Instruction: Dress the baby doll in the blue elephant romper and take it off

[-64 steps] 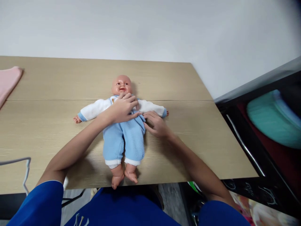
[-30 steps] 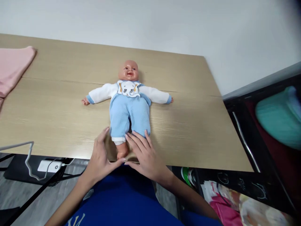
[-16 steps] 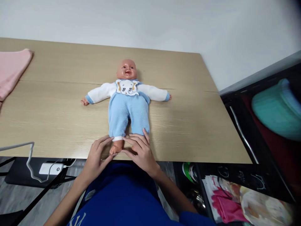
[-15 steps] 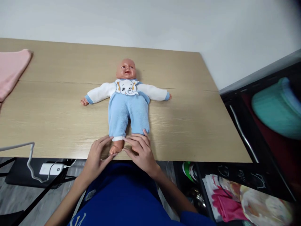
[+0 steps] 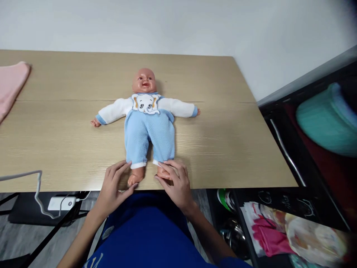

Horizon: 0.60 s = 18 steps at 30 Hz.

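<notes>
A baby doll (image 5: 149,130) lies on its back with its arms spread and its feet near the table's front edge. It wears a light blue and white fleece outfit with an elephant face (image 5: 145,103) on the chest. My left hand (image 5: 115,182) is beside the foot on the left, its fingertips at the white cuff (image 5: 138,165) and its thumb by the toes. Around the other foot (image 5: 163,172) curves my right hand (image 5: 177,182), fingers over the cuff and thumb apart below. Both hands look loose, with fingers spread.
The wooden table (image 5: 228,149) meets a white wall behind. Pink cloth (image 5: 12,87) lies at its left end. A white cable (image 5: 37,190) hangs over the front edge near a white power bank (image 5: 61,203). To the right are a teal container (image 5: 326,119) and a pink item (image 5: 269,236).
My right hand has moved right, from the doll's left-hand cuff to the other leg, uncovering that cuff and foot. My left hand stays by the same foot. The view has shifted slightly.
</notes>
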Available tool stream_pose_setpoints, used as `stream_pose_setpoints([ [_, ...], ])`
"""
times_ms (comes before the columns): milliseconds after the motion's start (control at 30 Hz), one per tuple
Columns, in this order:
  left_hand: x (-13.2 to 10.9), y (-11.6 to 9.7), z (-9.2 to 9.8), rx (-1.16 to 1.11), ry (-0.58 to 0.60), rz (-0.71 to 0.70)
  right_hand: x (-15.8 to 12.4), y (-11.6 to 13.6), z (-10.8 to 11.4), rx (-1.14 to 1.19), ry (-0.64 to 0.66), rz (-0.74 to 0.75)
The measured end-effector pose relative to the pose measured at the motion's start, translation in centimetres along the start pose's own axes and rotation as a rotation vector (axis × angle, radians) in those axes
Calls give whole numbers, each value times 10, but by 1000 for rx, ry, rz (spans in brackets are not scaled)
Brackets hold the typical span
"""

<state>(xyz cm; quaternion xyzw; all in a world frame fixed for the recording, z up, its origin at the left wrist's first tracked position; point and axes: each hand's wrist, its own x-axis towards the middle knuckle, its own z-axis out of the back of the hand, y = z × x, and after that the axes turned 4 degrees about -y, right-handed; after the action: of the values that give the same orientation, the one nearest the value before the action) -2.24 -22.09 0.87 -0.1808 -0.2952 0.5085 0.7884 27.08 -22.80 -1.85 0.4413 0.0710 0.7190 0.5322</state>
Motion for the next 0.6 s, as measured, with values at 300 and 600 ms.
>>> stream_pose_setpoints([
  [300,41,-12,27,-43,3,-127,30,-41,57,60,-9,12],
  [600,232,-32,-20,54,-10,-333,164,-206,41,-189,161,-43],
])
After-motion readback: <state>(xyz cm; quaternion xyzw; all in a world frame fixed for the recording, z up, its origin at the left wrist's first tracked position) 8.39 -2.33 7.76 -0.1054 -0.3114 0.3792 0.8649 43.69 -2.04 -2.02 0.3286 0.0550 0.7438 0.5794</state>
